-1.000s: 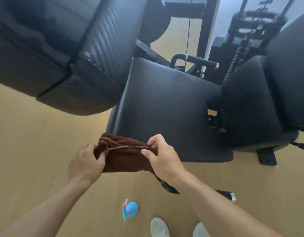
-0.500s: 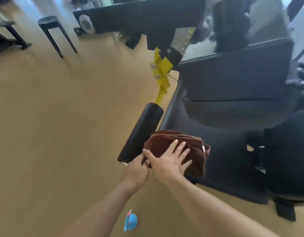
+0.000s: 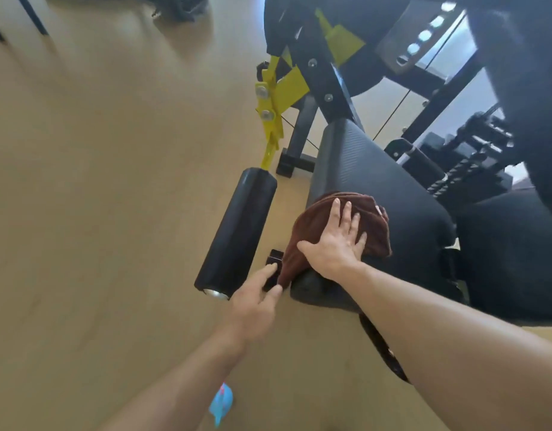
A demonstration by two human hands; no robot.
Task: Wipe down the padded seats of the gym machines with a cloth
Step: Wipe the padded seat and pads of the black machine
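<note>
Farthest left, the black foam roller (image 3: 237, 231) lies on its yellow arm (image 3: 270, 119), just beside your left hand (image 3: 253, 303) and clear of the wiping path; it is a leg pad, not the seat in hand.

Your left hand reaches low, its fingers (image 3: 265, 273) loosely apart, their tips at the hanging corner of the brown cloth (image 3: 312, 225). Whether they pinch that corner cannot be told. The likely purpose is to steady the loose edge so that it does not drag off the front of the pad.

Your right hand (image 3: 336, 244) lies palm-down on the cloth with its fingers (image 3: 346, 213) spread wide and flat, clamped on nothing. The spread presses a broad patch of fabric against the vinyl.

The cloth sits bunched directly under those fingers, at the front left corner of the padded seat (image 3: 377, 181), draping over its edge. Most of the seat lies bare beyond your fingertips and to their right, so the wipe appears barely begun.
</note>
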